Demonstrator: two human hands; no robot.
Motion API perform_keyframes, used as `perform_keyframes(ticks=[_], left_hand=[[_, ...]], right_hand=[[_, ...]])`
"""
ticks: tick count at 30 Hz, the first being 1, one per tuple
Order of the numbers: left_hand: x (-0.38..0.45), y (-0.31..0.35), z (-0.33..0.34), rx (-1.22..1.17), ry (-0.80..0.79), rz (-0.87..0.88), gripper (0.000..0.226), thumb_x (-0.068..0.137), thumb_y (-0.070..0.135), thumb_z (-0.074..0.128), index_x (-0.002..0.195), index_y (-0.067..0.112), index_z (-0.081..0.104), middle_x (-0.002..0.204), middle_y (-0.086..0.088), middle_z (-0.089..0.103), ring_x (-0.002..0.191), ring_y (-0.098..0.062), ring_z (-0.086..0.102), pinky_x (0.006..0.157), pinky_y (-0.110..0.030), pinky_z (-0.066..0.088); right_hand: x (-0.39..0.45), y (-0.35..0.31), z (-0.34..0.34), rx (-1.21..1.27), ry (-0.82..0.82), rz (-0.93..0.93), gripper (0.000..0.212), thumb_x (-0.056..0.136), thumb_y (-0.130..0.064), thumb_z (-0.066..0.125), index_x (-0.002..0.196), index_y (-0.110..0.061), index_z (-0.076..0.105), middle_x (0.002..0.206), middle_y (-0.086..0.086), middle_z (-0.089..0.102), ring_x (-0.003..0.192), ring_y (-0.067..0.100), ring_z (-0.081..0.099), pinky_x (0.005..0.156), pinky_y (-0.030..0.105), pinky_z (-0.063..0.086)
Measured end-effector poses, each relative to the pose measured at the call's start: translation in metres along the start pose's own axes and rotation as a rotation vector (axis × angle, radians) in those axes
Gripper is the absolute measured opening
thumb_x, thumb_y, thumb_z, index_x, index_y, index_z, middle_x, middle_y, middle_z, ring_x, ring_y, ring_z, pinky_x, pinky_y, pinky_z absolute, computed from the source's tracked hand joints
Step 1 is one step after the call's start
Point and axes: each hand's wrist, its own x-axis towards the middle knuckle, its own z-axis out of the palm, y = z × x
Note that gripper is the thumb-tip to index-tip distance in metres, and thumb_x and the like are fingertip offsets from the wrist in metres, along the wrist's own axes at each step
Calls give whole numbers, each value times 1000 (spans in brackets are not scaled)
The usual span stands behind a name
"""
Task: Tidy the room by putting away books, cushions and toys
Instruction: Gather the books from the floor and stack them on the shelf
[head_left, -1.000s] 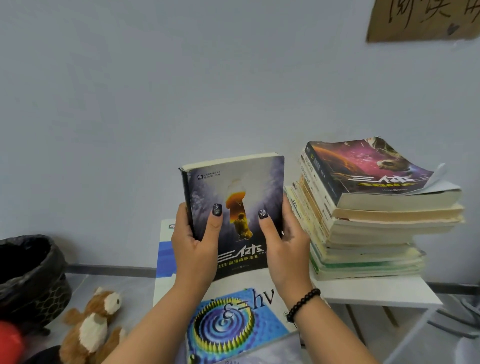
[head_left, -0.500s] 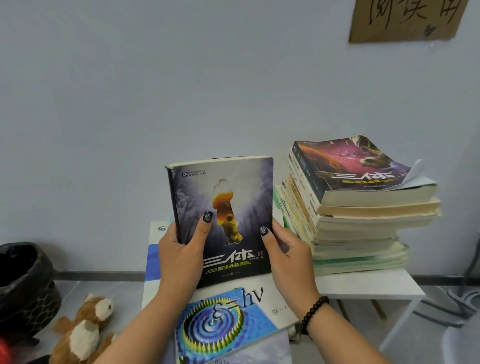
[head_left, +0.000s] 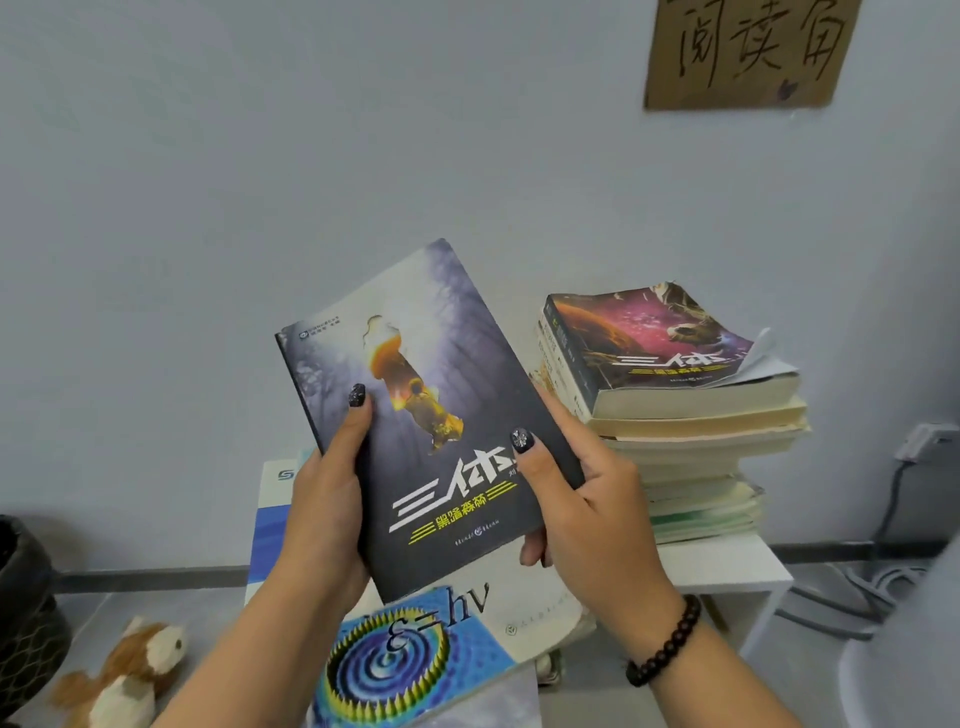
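I hold a dark grey paperback book (head_left: 441, 364) with an orange keyhole picture, cover facing me and tilted to the left. My left hand (head_left: 324, 509) grips its left edge, thumb across the cover. My right hand (head_left: 587, 493) grips the lower right edge, thumb on the cover and fingers behind. Right of it, a stack of books (head_left: 691, 431) with a purple space cover on top stands on a white table (head_left: 727, 566). Below my hands lies a blue-and-white textbook (head_left: 426, 649) on other flat books.
A brown and white plush toy (head_left: 124, 675) lies on the floor at lower left, beside a black-lined mesh bin (head_left: 26, 597). A cardboard sign (head_left: 748, 47) hangs on the wall above. A socket and cables (head_left: 914, 452) are at the right wall.
The book has tipped from upright to leaning left and back, its cover now flatter toward me. Both hands keep their hold, and the view has shifted up and right.
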Motion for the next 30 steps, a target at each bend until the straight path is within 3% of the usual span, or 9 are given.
perform_keyframes(ticks=[4, 6, 8, 10, 17, 22, 27, 30], left_hand=[[0, 8, 6, -96, -152, 54, 53, 83, 58, 49, 109, 18, 73, 110, -9, 73, 102, -28, 70, 94, -48, 52], [0, 10, 6, -77, -248, 68, 61, 75, 65, 50, 96, 13, 73, 95, -16, 74, 84, -28, 72, 75, -39, 60], [1, 6, 4, -38, -272, 61, 55, 68, 63, 54, 79, 10, 69, 72, -16, 71, 61, -24, 68, 53, -27, 56], [6, -1, 5, 20, -259, 50, 49, 75, 54, 50, 82, 8, 63, 67, -15, 69, 59, -23, 67, 50, -25, 54], [22, -18, 17, 128, -224, 26, 39, 82, 40, 46, 85, 5, 62, 70, -19, 68, 56, -24, 66, 49, -26, 54], [32, -26, 26, 174, -215, 19, 38, 101, 28, 36, 86, 5, 63, 72, -20, 69, 57, -24, 66, 50, -26, 54], [35, -37, 37, 209, -201, -4, 40, 103, 24, 33, 87, 5, 63, 72, -18, 69, 58, -22, 67, 50, -26, 54], [33, -44, 43, 191, -209, -11, 46, 105, 29, 29, 86, 5, 63, 72, -17, 69, 59, -22, 67, 52, -27, 54]], right_hand=[[13, -37, -23, 181, 132, 20, 27, 96, -16, 56, 93, -35, 74, 54, 3, 58, 30, 16, 42, 31, 18, 34], [25, -49, -41, 223, 234, 49, 22, 94, -16, 58, 82, -22, 75, 51, 2, 55, 29, 15, 38, 30, 18, 30], [39, -57, -59, 225, 320, 52, 23, 94, -15, 58, 74, -12, 70, 49, 2, 52, 27, 14, 36, 31, 17, 27], [55, -63, -75, 226, 406, 50, 25, 93, -14, 58, 69, -11, 64, 45, 1, 52, 27, 13, 37, 32, 16, 25], [98, -51, -108, 53, 540, 97, 24, 93, -14, 55, 70, -9, 60, 41, 2, 52, 25, 13, 43, 31, 15, 28], [103, -36, -127, -109, 501, 218, 21, 90, -19, 58, 71, -11, 63, 38, 7, 54, 29, 17, 47, 31, 16, 32], [93, -36, -146, -449, 468, 269, 28, 85, -30, 62, 77, -3, 69, 35, 4, 50, 28, 16, 45, 37, 19, 33], [86, -39, -153, -641, 517, 210, 34, 84, -32, 62, 84, 0, 71, 67, 22, 63, 54, 31, 54, 51, 27, 41]])
